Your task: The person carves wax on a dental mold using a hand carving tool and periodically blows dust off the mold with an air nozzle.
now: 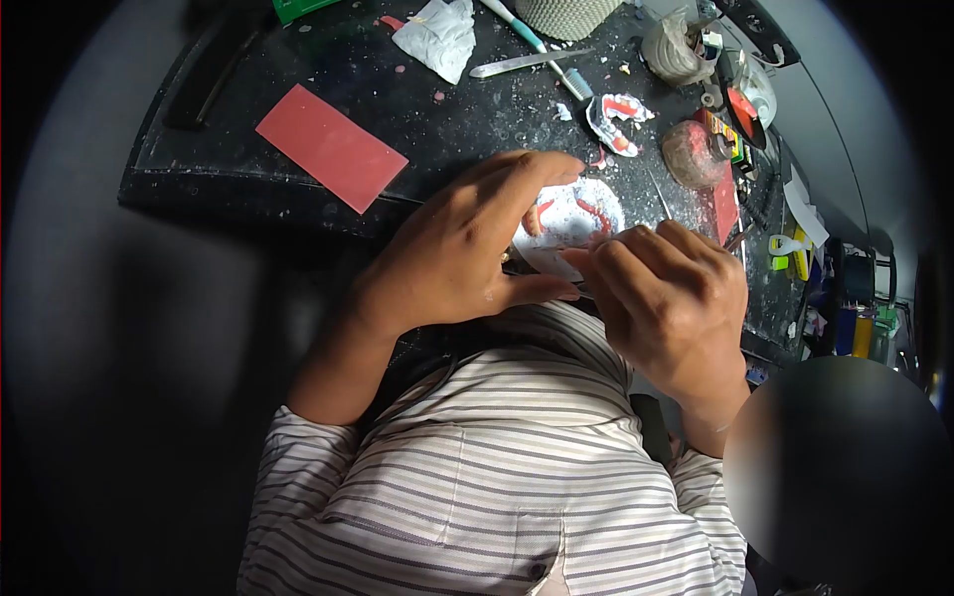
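Observation:
A white plaster dental cast (571, 209) with red wax along its ridge sits at the table's front edge, close to my body. My left hand (467, 238) is wrapped around its left side, with fingers over the far rim and the thumb at the near side. My right hand (671, 288) is closed in a fist against the cast's near right side. Whatever the right fingers grip is hidden behind the knuckles. Just beyond the cast lies a horseshoe-shaped white piece with red wax (616, 123).
A pink wax sheet (333, 149) lies at the left. Farther back are a crumpled white piece (439, 40), a toothbrush (522, 27) and a knife-like metal tool (527, 63). A round glass jar (694, 157) stands at the right, near a thin pointed tool (660, 194). White and pink crumbs dot the dark table.

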Demonstrator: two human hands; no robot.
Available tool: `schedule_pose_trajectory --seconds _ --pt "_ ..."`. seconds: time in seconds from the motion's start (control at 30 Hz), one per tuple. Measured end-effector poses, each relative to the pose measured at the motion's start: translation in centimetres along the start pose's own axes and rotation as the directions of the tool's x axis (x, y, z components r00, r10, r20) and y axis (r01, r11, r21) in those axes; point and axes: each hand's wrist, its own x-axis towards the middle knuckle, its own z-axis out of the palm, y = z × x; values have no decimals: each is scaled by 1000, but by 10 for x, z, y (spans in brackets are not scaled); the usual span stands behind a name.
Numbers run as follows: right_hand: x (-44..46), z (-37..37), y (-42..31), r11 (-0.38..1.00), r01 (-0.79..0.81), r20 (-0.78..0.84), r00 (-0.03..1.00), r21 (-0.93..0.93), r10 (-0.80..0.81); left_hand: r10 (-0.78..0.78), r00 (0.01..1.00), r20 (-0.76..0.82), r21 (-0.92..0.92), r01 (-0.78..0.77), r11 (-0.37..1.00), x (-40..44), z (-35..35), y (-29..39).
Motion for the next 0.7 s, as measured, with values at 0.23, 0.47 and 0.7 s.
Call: schedule_pose_trajectory --seconds 0.23,0.47,0.7 --pt "-14 2 11 992 -111 -93 989 54 116 45 999 9 30 -46 999 3 -4 2" --pt "-51 4 21 954 -254 -132 952 160 276 -156 985 69 -232 168 958 3 0 2" --pt "-81 -1 16 909 -351 -181 901 225 393 -186 965 183 -196 222 955 6 -5 -2"
